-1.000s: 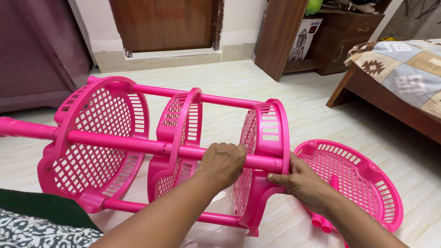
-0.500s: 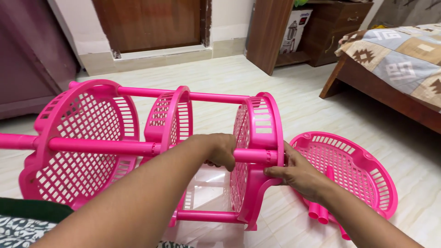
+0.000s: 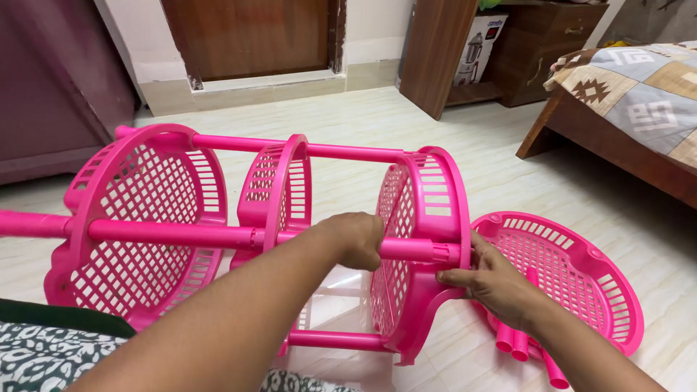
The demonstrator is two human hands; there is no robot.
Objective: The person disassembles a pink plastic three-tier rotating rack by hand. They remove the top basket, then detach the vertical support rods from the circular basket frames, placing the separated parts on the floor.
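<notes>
pink basket rack (image 3: 276,232): on its side on the pale tiled floor (image 3: 406,138) before me, three mesh tiers on poles; my left hand (image 3: 356,238) is wrapped tight round the near pole, having slid toward the end tier since a second ago, and my right hand (image 3: 494,279) pinches that tier's rim, so the joint looks pressed home. loose fourth basket (image 3: 581,276) and spare tubes (image 3: 519,345) just right; a white appliance carton (image 3: 479,47) with a red patch stands on the far cabinet shelf.

The left hand (image 3: 356,238) hides part of the rod (image 3: 174,234), whose far end runs off frame. The right hand (image 3: 490,279) covers the loose basket's (image 3: 581,276) near rim.
</notes>
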